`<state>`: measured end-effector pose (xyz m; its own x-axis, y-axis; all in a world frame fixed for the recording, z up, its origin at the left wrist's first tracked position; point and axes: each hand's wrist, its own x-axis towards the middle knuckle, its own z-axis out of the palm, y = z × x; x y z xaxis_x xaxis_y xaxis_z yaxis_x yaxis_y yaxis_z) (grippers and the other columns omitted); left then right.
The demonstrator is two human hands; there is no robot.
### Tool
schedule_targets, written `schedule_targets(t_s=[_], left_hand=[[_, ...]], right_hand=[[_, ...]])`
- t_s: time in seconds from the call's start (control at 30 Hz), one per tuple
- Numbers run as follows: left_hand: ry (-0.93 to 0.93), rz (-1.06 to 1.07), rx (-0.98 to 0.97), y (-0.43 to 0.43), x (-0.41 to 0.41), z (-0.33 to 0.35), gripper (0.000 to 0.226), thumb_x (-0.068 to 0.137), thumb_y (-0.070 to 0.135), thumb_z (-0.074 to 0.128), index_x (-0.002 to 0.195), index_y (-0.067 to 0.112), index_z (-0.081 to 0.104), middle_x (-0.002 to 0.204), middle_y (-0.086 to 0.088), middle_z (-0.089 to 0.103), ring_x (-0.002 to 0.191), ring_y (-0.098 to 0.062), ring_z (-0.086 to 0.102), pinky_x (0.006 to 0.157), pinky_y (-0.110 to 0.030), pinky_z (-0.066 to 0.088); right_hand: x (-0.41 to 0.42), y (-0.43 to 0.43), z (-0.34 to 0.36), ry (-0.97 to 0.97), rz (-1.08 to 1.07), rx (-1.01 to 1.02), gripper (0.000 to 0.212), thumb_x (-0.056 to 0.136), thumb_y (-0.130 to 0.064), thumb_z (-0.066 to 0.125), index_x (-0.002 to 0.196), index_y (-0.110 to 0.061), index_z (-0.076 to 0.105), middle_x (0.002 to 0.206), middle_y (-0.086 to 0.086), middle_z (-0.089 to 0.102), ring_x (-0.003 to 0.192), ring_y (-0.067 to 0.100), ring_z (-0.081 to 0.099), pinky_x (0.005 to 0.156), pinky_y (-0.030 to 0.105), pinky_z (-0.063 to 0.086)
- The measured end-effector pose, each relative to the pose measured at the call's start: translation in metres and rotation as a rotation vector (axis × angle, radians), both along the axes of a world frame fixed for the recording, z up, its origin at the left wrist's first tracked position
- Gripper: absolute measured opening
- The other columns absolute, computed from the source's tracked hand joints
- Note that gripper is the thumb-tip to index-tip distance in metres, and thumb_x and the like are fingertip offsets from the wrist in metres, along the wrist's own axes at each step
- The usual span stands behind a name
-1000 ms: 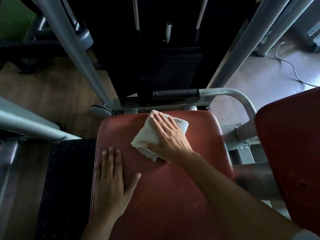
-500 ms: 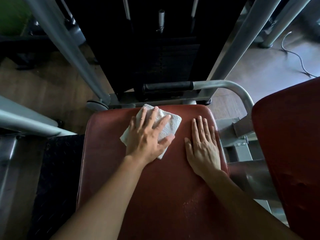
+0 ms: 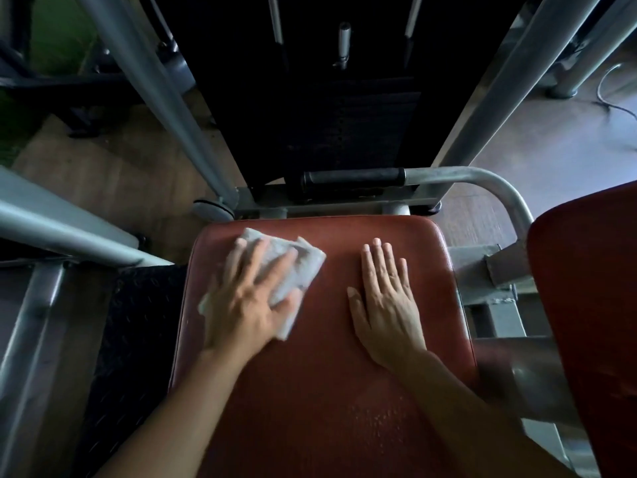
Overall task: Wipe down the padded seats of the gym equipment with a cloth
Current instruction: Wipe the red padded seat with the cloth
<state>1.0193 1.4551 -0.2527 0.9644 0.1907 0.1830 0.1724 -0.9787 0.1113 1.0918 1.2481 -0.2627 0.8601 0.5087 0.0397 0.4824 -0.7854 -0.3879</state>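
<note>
1. Left hand (image 3: 246, 301) was pressing the cloth (image 3: 289, 270) flat on the red seat pad (image 3: 310, 391), fingers spread and open over the fabric, not pinching it. Half a second before it sat nearer the middle of the pad's far edge; now it had slid toward the far left corner. Hand and cloth were motion-blurred, so I judged a stroke was under way.

2. A second before, the right hand had the cloth and the left lay flat on the pad; the cloth had swapped hands, which I read as reaching the left half of the seat.

3. The cloth was white, folded and rumpled, sticking out beyond the fingertips and on the thumb side, one small corner showing on the little-finger side. It lay at the pad's far left corner, fully on the padding.

4. The pad, toward the wrist side of the grip, showed fine droplets or speckles near the bottom centre, which I judged as not wiped yet.

5. Right hand (image 3: 386, 305) lay palm down on the pad, well apart from the cloth, fingers extended, holding nothing, bracing.

6. A second red pad (image 3: 593, 322) stood right of that hand, untouched.
</note>
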Motion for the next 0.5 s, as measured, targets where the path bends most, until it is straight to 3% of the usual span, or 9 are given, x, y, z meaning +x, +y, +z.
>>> schedule_targets(t_s=[0.1, 0.17, 0.27, 0.33, 0.43, 0.5], left_hand=[[-0.005, 0.345, -0.055, 0.026, 0.03, 0.003, 0.051, 0.081, 0.049, 0.05, 0.129, 0.029, 0.053, 0.135, -0.008, 0.049, 0.125, -0.038, 0.043, 0.089, -0.055, 0.044], [0.017, 0.451, -0.118, 0.013, 0.045, 0.009, 0.053, 0.08, 0.048, 0.049, 0.13, 0.031, 0.051, 0.139, -0.006, 0.044, 0.127, -0.038, 0.038, 0.094, -0.057, 0.039], [0.038, 0.164, -0.008, -0.001, 0.01, 0.005, 0.054, 0.084, 0.049, 0.049, 0.135, 0.033, 0.049, 0.144, -0.006, 0.041, 0.135, -0.038, 0.031, 0.103, -0.056, 0.032], [0.021, 0.053, 0.037, 0.01, -0.027, 0.004, 0.052, 0.086, 0.049, 0.051, 0.134, 0.03, 0.051, 0.143, -0.006, 0.043, 0.135, -0.034, 0.034, 0.1, -0.054, 0.039], [-0.06, 0.371, -0.115, 0.029, -0.034, 0.0, 0.054, 0.081, 0.046, 0.05, 0.13, 0.024, 0.053, 0.14, -0.011, 0.045, 0.128, -0.034, 0.043, 0.088, -0.053, 0.046], [-0.083, 0.61, -0.2, 0.023, -0.009, 0.0, 0.057, 0.079, 0.048, 0.045, 0.132, 0.027, 0.05, 0.143, -0.012, 0.042, 0.129, -0.037, 0.039, 0.093, -0.055, 0.041]], right_hand=[[-0.006, 0.007, -0.004, -0.018, 0.007, -0.022, 0.061, 0.097, -0.038, 0.028, 0.149, -0.006, 0.02, 0.158, 0.011, 0.015, 0.147, 0.021, 0.002, 0.12, 0.038, 0.001], [-0.006, 0.007, -0.007, -0.037, 0.002, -0.031, 0.061, 0.097, -0.037, 0.029, 0.149, -0.005, 0.022, 0.157, 0.011, 0.017, 0.147, 0.022, 0.005, 0.12, 0.038, 0.001], [-0.006, 0.006, -0.008, -0.034, 0.002, -0.048, 0.062, 0.097, -0.037, 0.029, 0.149, -0.005, 0.022, 0.157, 0.011, 0.017, 0.147, 0.021, 0.005, 0.12, 0.038, 0.002], [-0.006, 0.005, -0.006, -0.025, 0.001, -0.04, 0.062, 0.097, -0.038, 0.028, 0.149, -0.005, 0.02, 0.158, 0.012, 0.015, 0.147, 0.021, 0.004, 0.12, 0.039, 0.003], [-0.002, -0.004, -0.004, -0.015, -0.025, -0.047, 0.064, 0.098, -0.042, 0.026, 0.15, -0.005, 0.016, 0.159, 0.012, 0.009, 0.147, 0.02, 0.0, 0.12, 0.039, 0.003], [0.001, -0.015, -0.003, -0.022, -0.061, -0.072, 0.066, 0.098, -0.044, 0.025, 0.15, -0.005, 0.014, 0.159, 0.012, 0.008, 0.147, 0.021, 0.0, 0.12, 0.039, 0.003]])
